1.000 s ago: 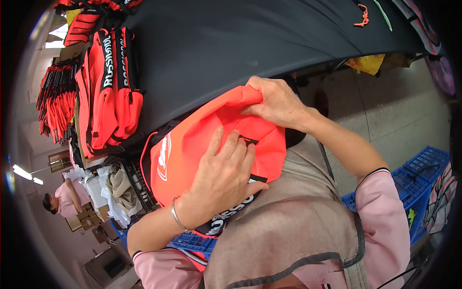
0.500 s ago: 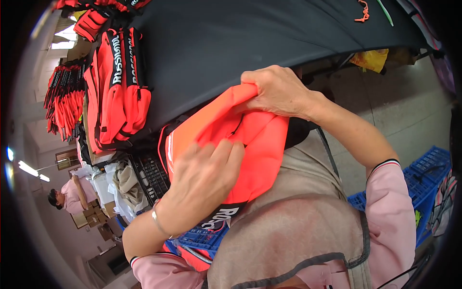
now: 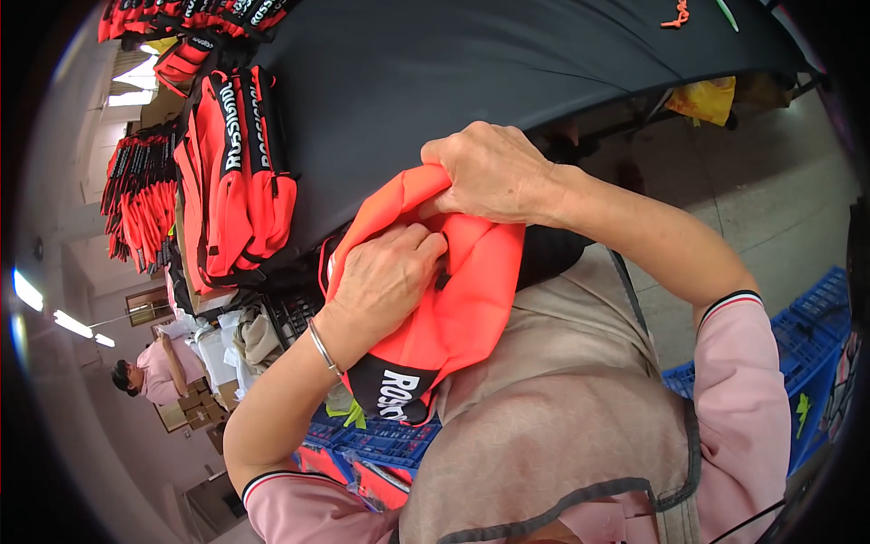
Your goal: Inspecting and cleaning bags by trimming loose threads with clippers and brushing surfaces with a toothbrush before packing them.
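Observation:
A bright orange-red fabric bag (image 3: 458, 299) with a black band at its lower end is bunched up against the edge of a dark table (image 3: 453, 82). My right hand (image 3: 494, 172) grips the bag's top edge. My left hand (image 3: 385, 276), with a thin bracelet at the wrist, is closed on the cloth just below, fingers tucked into a fold. Both hands touch near the bag's upper part.
A stack of matching orange and black bags (image 3: 236, 172) lies on the table's left end, with more (image 3: 136, 199) beyond it. Blue plastic crates (image 3: 797, 344) stand at the right and below. Another person in pink (image 3: 149, 372) works far left. I wear a beige apron.
The bag has gone from lying spread flat under my left palm to being gathered and bunched. My left hand has shifted up toward my right hand and curled into the cloth.

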`<state>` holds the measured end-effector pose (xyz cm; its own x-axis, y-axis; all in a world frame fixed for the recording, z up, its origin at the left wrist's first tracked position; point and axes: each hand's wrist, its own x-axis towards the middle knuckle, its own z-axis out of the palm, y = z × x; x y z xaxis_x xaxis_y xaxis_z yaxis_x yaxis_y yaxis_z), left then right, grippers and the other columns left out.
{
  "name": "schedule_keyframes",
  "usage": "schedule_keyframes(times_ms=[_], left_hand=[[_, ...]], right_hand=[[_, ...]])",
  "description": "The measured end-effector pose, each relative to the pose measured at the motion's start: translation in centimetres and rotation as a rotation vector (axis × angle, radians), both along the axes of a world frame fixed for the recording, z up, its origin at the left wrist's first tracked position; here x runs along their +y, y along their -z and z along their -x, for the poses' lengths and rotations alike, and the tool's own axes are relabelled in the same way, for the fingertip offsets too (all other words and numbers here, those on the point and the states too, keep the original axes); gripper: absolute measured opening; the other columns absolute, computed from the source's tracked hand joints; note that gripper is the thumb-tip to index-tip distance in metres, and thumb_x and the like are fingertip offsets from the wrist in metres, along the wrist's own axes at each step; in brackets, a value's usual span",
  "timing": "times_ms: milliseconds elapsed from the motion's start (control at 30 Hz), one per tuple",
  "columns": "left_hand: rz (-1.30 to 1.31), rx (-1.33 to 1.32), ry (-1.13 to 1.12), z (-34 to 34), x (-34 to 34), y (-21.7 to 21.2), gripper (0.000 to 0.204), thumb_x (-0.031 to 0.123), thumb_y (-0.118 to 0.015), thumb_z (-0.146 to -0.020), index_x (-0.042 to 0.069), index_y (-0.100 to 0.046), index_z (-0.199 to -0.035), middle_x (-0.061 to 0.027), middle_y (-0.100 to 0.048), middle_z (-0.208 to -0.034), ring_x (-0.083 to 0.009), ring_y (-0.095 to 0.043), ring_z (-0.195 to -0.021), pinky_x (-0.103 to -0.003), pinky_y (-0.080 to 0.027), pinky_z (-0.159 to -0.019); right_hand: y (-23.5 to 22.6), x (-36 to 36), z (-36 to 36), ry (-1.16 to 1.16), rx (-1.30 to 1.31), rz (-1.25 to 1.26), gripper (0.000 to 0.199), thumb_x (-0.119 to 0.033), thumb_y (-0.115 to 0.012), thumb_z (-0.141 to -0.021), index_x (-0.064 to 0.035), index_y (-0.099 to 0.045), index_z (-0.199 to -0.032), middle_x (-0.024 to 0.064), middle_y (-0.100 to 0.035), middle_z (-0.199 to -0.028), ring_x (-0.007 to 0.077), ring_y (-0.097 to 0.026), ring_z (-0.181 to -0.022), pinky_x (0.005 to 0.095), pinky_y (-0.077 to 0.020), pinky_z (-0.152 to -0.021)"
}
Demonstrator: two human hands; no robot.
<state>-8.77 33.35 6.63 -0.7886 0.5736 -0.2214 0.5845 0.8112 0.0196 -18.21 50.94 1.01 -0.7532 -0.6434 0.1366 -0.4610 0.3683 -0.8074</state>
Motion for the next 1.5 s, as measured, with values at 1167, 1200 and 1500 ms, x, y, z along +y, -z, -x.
schedule_keyframes(times_ms=[1167, 1200, 1500], left_hand=[[0.181, 0.370, -0.392, 0.1, 1.4, -6.7, 0.085, 0.023, -0.085, -0.067, 0.009, -0.043, -0.140, -0.0131, -0.062, -0.108, -0.0293, -0.060, -0.098, -0.038, -0.052, -0.077], [0.270, 0.366, -0.503, 0.6, 1.2, -7.0, 0.083, 0.026, -0.085, -0.068, 0.009, -0.045, -0.139, -0.0137, -0.065, -0.101, -0.0303, -0.060, -0.093, -0.041, -0.051, -0.076], [0.247, 0.182, -0.412, 2.0, -2.8, -5.5, 0.028, 0.030, -0.070, -0.084, 0.003, -0.063, -0.084, -0.0178, -0.060, -0.070, -0.0383, -0.061, -0.069, -0.046, -0.046, -0.059]], right_hand=[[-1.5, -0.5, 1.5, -0.012, 0.135, 0.011, 0.032, -0.029, -0.079, -0.074, -0.0015, -0.063, -0.078, 0.0143, -0.063, -0.064, 0.0344, -0.064, -0.066, 0.0423, -0.0505, -0.060], [-1.6, -0.6, 1.1, -0.024, 0.148, 0.013, 0.030, -0.027, -0.078, -0.075, -0.0018, -0.063, -0.080, 0.0145, -0.062, -0.063, 0.0353, -0.063, -0.065, 0.0428, -0.0502, -0.059], [-0.1, -2.3, -5.1, -0.239, 0.721, 0.275, 0.017, -0.015, -0.068, -0.073, -0.0042, -0.065, -0.087, 0.0095, -0.062, -0.096, 0.0261, -0.060, -0.092, 0.0391, -0.0490, -0.080]])
